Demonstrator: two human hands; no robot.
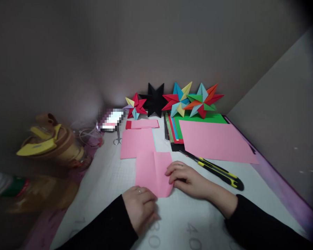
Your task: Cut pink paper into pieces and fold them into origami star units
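A pink paper sheet [147,172] with a crease down it lies on the white covered table [104,194]. My left hand [141,206] rests at the sheet's lower left edge, fingers bent and partly blurred; whether it grips anything is unclear. At the sheet's right edge, the curled fingers of my right hand [185,178] hold the paper, and the lower right corner lifts slightly. Another pink sheet [130,142] lies just behind, partly under the creased one. A black and yellow utility knife [219,172] is to the right of my right hand.
Folded paper stars [181,100] stand along the wall. A large pink sheet [216,140] overlaps green paper [211,118]. Small scissors [117,140], pink strips [144,124], a pixelated phone [112,119], a tan cup [67,146] and a blurred bottle [13,185] are also there.
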